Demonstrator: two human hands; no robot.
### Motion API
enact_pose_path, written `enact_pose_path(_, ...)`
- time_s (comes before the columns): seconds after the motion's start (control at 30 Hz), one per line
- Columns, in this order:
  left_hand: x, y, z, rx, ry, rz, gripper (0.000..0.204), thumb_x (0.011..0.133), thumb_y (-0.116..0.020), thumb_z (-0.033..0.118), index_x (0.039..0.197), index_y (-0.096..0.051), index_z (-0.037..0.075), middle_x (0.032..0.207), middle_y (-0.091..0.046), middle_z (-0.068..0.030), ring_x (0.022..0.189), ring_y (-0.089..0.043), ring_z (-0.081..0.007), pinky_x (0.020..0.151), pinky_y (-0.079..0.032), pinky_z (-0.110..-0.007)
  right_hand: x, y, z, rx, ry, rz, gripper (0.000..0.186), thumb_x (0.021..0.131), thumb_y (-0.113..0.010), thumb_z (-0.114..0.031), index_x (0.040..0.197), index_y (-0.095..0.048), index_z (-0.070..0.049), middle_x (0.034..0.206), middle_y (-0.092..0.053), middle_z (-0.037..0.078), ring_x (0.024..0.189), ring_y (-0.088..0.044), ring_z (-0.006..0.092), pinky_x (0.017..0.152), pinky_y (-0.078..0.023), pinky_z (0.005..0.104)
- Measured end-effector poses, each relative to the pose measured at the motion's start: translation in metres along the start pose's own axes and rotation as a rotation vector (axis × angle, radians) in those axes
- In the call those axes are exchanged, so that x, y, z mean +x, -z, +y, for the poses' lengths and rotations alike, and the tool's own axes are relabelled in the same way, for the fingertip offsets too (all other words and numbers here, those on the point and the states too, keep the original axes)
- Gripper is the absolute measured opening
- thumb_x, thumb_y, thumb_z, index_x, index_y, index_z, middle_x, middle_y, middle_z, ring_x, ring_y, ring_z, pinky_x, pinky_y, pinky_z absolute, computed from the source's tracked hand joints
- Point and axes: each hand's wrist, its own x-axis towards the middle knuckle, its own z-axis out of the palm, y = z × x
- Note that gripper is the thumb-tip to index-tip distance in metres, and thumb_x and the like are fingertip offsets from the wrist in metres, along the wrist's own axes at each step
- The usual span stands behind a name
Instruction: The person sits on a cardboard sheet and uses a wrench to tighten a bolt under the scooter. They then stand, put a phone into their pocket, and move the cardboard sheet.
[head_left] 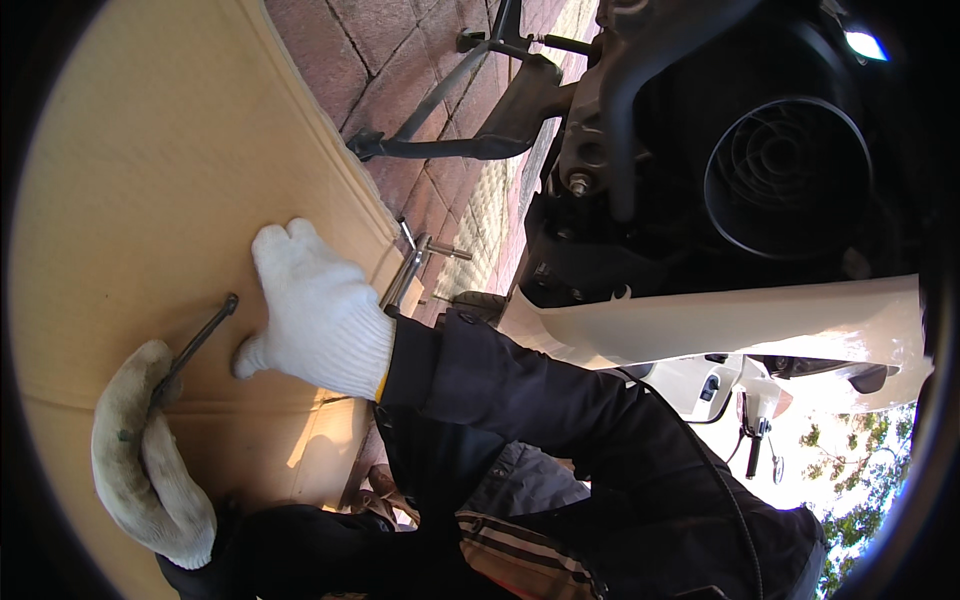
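Left hand (150,460) grips metal rod (200,340); right hand (315,315) rests flat beside it on cardboard (150,150).

A slim dark metal rod (200,338), a hand tool of some kind, lies slanted across the tan cardboard sheet (150,180), its small rounded tip pointing up toward the far side. Its lower end sits gripped in the left hand (150,470), in a grubby white knit glove. Just to the right, the right hand (315,310), cleaner white glove, presses flat on the cardboard, fingers together, apart from the rod.
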Motion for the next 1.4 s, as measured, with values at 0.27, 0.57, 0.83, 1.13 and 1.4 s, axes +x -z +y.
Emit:
enact_pose_path(0.27,0.004,-0.010,0.003,0.052,0.027,0.048,0.035,0.114,-0.048,-0.008,0.145,-0.063,-0.008,0.141,-0.073,-0.0233,0.130,-0.073,-0.0303,0.111,-0.059,-0.039,-0.001,0.002,0.001,0.026,0.018,-0.009,0.089,0.061,-0.107,-0.039,0.118,-0.052,0.002,0.118,-0.059,0.025,0.106,-0.071,0.0476,0.088,-0.061,0.0505)
enact_pose_path(0.57,0.008,-0.010,0.005,0.224,-0.029,0.075,0.031,0.114,-0.054,-0.004,0.142,-0.067,-0.007,0.133,-0.077,-0.0201,0.121,-0.074,-0.0245,0.107,-0.059,-0.035,0.000,-0.005,0.002,-0.035,0.045,0.036,0.093,0.058,-0.107,-0.043,0.118,-0.054,0.006,0.118,-0.061,0.028,0.103,-0.073,0.0458,0.086,-0.063,0.0488)
enact_pose_path(0.83,0.011,-0.016,0.007,0.121,-0.006,0.145,0.029,0.110,-0.059,-0.006,0.136,-0.070,-0.007,0.126,-0.079,-0.0174,0.112,-0.076,-0.0222,0.100,-0.061,-0.033,-0.002,0.001,0.000,-0.009,0.041,0.026,0.092,0.059,-0.107,-0.041,0.116,-0.054,0.008,0.119,-0.063,0.031,0.106,-0.073,0.0479,0.089,-0.062,0.0502)
enact_pose_path(1.13,0.012,-0.019,0.008,0.114,0.080,0.182,0.031,0.113,-0.056,-0.002,0.141,-0.068,-0.008,0.131,-0.078,-0.0182,0.120,-0.074,-0.0234,0.104,-0.059,-0.034,-0.004,-0.010,0.012,0.075,0.150,0.136,0.090,0.055,-0.108,-0.035,0.116,-0.054,0.005,0.112,-0.061,0.027,0.099,-0.070,0.0463,0.084,-0.061,0.0499)
enact_pose_path(1.4,0.009,-0.018,-0.005,-0.008,0.135,0.261,0.035,0.111,-0.056,-0.003,0.145,-0.064,-0.010,0.138,-0.075,-0.0211,0.127,-0.073,-0.0267,0.111,-0.057,-0.037,-0.002,-0.015,0.019,0.087,0.215,0.183,0.091,0.055,-0.109,-0.041,0.112,-0.053,0.004,0.110,-0.061,0.026,0.096,-0.071,0.0436,0.081,-0.061,0.0485)
